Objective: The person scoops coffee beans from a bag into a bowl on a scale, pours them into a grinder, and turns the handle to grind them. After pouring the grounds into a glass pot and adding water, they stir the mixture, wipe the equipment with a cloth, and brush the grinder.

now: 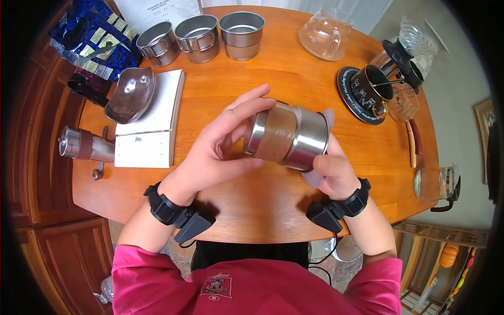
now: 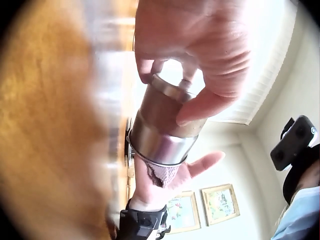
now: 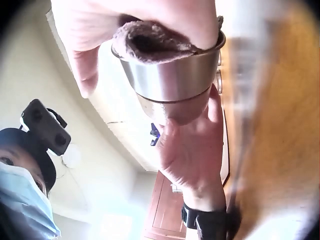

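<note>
A steel cup [image 1: 310, 137] with a brown band is held tilted on its side above the table, its mouth toward the right hand. The left hand [image 1: 210, 142] grips the base end; in the left wrist view its thumb lies against the brown band [image 2: 161, 112]. At the mouth, the right hand [image 1: 336, 168] presses a greyish-purple cloth [image 1: 313, 179] into the cup. The right wrist view shows the bunched cloth [image 3: 150, 42] over the rim, with the right thumb standing clear of the wall. The cup and cloth hide the other right fingers.
Three steel cups [image 1: 197, 39] stand at the back left, near a white scale [image 1: 144, 149], a dark dish [image 1: 131, 94] and a grinder [image 1: 86, 145]. A glass server [image 1: 325, 34] is at the back right, and a black cup [image 1: 373, 86] on a saucer at the right.
</note>
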`<control>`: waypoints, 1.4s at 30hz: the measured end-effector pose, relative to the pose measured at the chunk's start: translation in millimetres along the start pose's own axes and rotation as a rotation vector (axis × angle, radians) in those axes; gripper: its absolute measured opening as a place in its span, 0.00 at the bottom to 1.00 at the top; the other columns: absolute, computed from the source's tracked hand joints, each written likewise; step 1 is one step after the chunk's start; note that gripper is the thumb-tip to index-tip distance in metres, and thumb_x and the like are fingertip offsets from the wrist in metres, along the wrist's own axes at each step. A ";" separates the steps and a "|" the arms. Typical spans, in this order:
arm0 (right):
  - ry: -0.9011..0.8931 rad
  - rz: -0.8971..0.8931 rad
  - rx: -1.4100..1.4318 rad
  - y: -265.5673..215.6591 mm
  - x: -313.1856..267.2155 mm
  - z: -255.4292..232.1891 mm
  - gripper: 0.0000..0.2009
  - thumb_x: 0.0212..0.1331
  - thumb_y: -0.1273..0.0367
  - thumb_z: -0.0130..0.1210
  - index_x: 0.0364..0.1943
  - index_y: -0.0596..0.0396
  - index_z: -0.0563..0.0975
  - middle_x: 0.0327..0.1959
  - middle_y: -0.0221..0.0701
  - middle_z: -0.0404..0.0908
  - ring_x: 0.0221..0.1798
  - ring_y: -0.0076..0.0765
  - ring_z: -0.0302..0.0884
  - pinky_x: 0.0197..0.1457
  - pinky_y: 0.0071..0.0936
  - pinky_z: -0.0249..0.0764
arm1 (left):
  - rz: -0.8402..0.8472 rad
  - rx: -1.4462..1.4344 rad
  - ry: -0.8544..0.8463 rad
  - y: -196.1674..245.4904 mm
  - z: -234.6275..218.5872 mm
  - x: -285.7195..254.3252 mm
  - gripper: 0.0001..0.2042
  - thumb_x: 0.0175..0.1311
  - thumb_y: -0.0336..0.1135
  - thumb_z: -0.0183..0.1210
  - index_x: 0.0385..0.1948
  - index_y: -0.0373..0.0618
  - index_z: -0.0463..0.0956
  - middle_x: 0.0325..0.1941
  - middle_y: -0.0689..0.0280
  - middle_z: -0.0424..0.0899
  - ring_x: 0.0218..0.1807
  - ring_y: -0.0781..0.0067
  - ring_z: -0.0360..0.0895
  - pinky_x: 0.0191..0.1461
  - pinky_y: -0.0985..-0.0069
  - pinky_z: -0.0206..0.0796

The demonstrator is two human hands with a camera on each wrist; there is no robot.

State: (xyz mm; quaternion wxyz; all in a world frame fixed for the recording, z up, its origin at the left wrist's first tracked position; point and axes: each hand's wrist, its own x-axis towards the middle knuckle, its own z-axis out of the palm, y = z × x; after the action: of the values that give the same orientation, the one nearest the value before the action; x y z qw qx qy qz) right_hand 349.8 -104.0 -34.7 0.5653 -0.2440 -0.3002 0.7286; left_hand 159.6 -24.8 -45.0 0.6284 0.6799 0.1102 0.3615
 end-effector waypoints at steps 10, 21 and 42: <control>-0.124 0.067 -0.540 -9.1 -0.8 4.1 0.32 0.44 0.75 0.64 0.57 0.60 0.62 0.51 0.31 0.70 0.53 0.26 0.67 0.57 0.25 0.63 | -0.444 -0.153 0.045 -4.5 0.6 -7.0 0.23 0.68 0.50 0.37 0.52 0.39 0.61 0.35 0.63 0.74 0.28 0.80 0.72 0.30 0.83 0.64; -0.181 -0.224 -1.010 -5.3 1.1 10.7 0.31 0.45 0.69 0.64 0.55 0.60 0.63 0.49 0.33 0.70 0.52 0.29 0.66 0.55 0.25 0.63 | -0.476 -0.104 0.088 -2.7 5.5 -6.7 0.23 0.68 0.48 0.37 0.54 0.39 0.61 0.33 0.68 0.71 0.24 0.84 0.65 0.28 0.86 0.59; -0.004 -0.065 -0.620 2.1 1.9 5.4 0.20 0.53 0.76 0.56 0.52 0.60 0.67 0.48 0.29 0.73 0.52 0.23 0.69 0.55 0.23 0.65 | -0.378 -0.269 0.046 -15.0 -0.8 -7.7 0.27 0.66 0.44 0.45 0.61 0.39 0.50 0.55 0.58 0.65 0.51 0.75 0.69 0.46 0.79 0.67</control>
State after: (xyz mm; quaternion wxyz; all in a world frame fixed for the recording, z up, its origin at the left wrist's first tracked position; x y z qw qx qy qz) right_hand 344.1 -103.4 -32.4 0.4862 -0.3935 -0.5170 0.5844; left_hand 158.1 -26.0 -61.8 0.7673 0.5488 0.2007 0.2641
